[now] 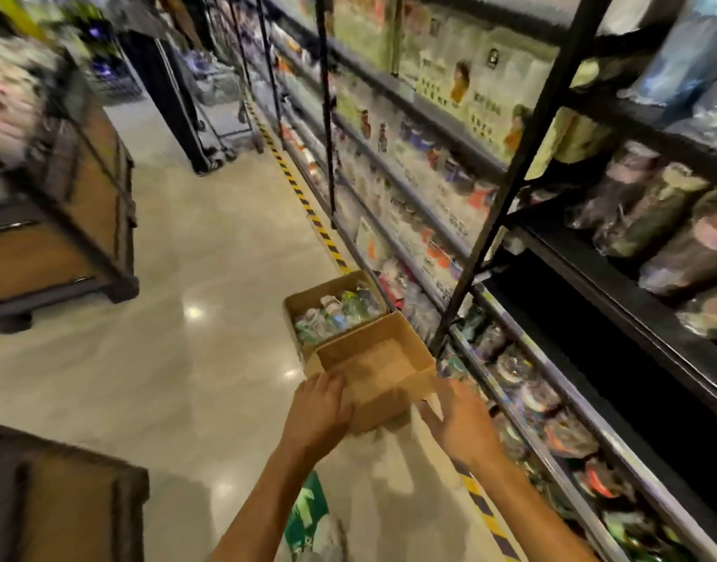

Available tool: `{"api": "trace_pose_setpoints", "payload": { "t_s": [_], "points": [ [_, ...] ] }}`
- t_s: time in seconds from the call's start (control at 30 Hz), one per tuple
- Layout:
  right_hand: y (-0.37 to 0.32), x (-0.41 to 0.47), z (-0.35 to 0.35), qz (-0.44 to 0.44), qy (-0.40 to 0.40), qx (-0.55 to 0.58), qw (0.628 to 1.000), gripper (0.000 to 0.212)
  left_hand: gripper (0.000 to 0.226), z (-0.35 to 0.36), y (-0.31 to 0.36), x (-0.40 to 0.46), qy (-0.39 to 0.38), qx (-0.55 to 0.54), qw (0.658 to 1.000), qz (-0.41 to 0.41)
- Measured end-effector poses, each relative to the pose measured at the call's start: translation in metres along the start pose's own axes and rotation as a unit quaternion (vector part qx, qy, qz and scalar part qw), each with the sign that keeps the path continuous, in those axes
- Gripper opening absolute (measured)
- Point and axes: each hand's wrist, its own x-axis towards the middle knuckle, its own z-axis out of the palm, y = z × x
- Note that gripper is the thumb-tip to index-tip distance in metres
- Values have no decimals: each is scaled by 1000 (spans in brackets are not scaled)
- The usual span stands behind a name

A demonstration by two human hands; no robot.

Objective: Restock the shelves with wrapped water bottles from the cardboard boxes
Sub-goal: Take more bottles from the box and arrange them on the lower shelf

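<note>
Our left hand (320,403) curls over the near left corner of the empty cardboard box (379,371), gripping it; our right hand (464,419) lies flat-fingered against its right side. Just behind, a second box (304,298) holds wrapped water bottles (340,312) on the floor (210,245), beside the black shelves (583,403).
</note>
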Motion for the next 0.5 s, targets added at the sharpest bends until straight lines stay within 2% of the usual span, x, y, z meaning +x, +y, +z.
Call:
{"api": "trace_pose_setpoints", "payload": {
  "t_s": [0.1, 0.27, 0.5],
  "points": [
    [-40, 44, 9, -26, -38, -14, 999, 61, 42, -12, -40, 16, 12, -7, 1000, -14],
    [-92, 104, 9, -35, -41, -15, 998, 48, 54, -31, -86, 62, -36, -4, 998, -50],
    [-104, 212, 9, -24, -77, 14, 997, 53, 55, -28, -122, 154, -72, -14, 993, -87]
  ]
}}
